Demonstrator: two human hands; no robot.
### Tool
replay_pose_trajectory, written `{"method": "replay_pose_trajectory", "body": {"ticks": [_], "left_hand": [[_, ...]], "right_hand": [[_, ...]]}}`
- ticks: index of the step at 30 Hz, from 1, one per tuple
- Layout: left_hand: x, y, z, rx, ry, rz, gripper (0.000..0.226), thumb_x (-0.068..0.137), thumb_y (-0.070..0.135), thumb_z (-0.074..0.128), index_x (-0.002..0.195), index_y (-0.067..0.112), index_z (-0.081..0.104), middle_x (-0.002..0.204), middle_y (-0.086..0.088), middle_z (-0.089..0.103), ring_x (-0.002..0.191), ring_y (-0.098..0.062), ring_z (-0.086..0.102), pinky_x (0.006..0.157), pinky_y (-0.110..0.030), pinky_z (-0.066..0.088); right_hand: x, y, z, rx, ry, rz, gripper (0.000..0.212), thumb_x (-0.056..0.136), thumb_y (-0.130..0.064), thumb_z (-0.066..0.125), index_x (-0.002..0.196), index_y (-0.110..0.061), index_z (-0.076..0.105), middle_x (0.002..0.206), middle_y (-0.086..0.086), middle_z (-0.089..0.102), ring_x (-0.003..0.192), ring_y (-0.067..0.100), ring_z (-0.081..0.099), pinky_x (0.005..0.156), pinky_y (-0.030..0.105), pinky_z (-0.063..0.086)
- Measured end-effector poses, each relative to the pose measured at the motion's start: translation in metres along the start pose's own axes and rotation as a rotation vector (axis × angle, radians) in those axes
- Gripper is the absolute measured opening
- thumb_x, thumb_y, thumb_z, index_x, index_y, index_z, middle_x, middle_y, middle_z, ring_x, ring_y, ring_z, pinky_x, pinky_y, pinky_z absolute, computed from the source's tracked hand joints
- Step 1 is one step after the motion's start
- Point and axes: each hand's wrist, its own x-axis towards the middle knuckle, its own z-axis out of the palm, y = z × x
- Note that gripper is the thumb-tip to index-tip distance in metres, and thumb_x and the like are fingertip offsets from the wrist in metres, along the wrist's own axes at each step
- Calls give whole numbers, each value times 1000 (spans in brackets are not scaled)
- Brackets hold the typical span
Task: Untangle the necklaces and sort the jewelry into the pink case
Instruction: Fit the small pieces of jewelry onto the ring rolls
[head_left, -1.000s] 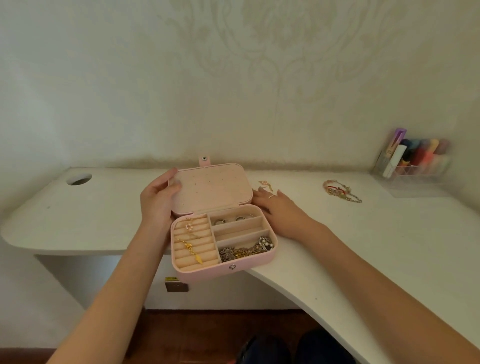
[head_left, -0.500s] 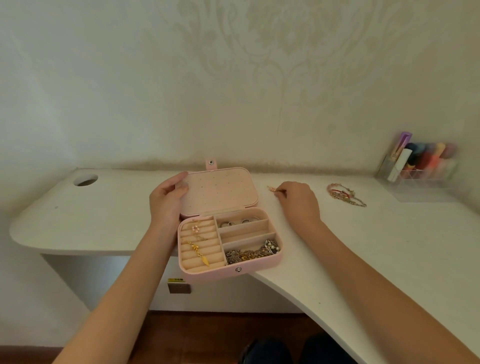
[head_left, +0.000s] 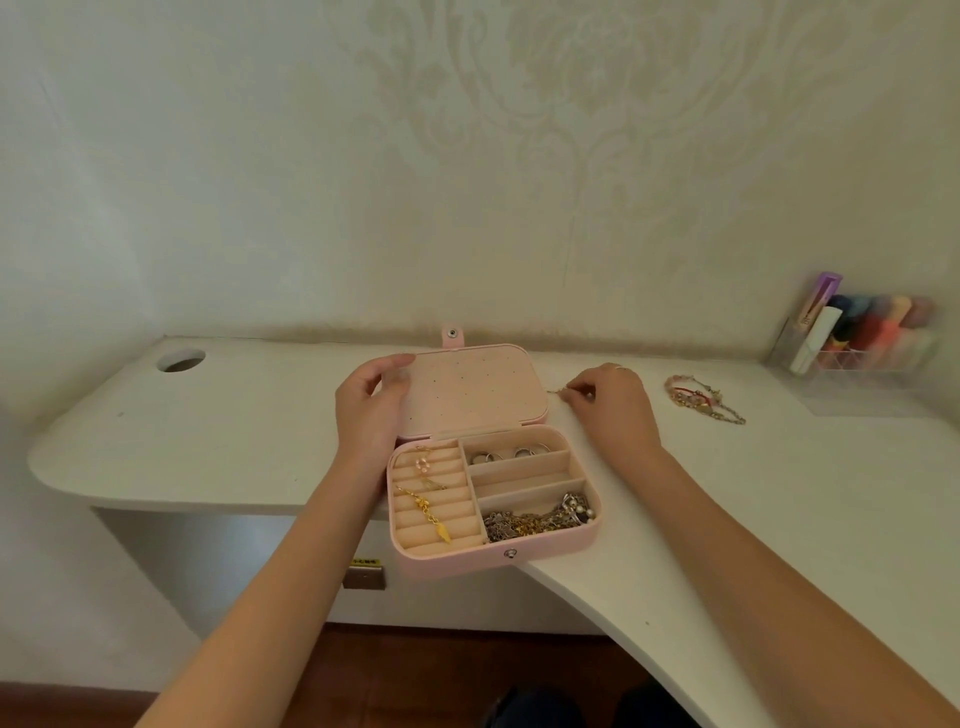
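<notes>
Pink case sits open on the white desk, front edge overhanging the desk's inner curve. Lid laid back flat toward the wall, snap tab sticking up at its far edge.

Left hand grips the lid's left edge — thumb on top, fingers curled round the side.

Right hand is on the desk just right of the lid, fingers bent together & pinching a small gold piece at its tip; too small to tell what kind. A ring shows on one finger.

Inside the case: left section w/ ring rolls holds a pink flower piece and a gold chain w/ yellow drop. Top right compartment has silver rings. Middle right slot shows only lining. Bottom right compartment holds a heap of mixed silver and gold chains.

Farther right on the desk, well apart from the case — a tangle of bracelets, pink, red & gold. Near the wall at far right, a clear organizer w/ colored items, blurred. Round cable hole at the desk's left end.
</notes>
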Motion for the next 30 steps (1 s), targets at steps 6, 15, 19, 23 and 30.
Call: {"method": "replay_pose_trajectory", "body": {"ticks": [6, 15, 19, 23, 30], "left_hand": [[-3, 0, 1, 112, -26, 62, 20, 91, 10, 52, 98, 19, 69, 106, 6, 64, 107, -19, 57, 90, -35, 47], [-22, 18, 21, 494, -84, 390, 20, 89, 14, 56, 106, 19, 66, 121, 3, 62, 128, -16, 45, 104, -26, 35], [-44, 46, 24, 184, -472, 265, 25, 87, 25, 65, 111, 19, 67, 109, 10, 68, 105, -1, 61, 94, -23, 47], [-55, 47, 28, 66, -572, 201, 31, 74, 3, 76, 103, 10, 66, 94, -3, 73, 88, -15, 70, 80, -26, 55], [-60, 54, 14, -61, -477, 91, 21, 75, -3, 73, 93, 2, 66, 89, -13, 72, 80, -21, 71, 72, -27, 57]], "right_hand": [[-8, -17, -29, 493, 62, 97, 10, 83, -17, 69, 83, -11, 61, 83, 5, 70, 78, 17, 64, 69, 18, 46], [-39, -59, -76, 790, -438, -7, 6, 87, -4, 63, 90, -10, 63, 71, 7, 71, 66, 19, 70, 70, 33, 56], [-42, -66, -79, 803, -473, -12, 11, 88, -8, 63, 97, -13, 62, 71, 5, 71, 65, 21, 69, 75, 41, 55], [-47, -75, -83, 835, -462, -14, 10, 89, -8, 62, 98, -9, 59, 73, 9, 70, 62, 19, 67, 76, 38, 56], [-52, -81, -84, 863, -432, -36, 10, 91, -3, 57, 94, -11, 63, 74, 5, 70, 66, 15, 67, 72, 25, 55]]}}
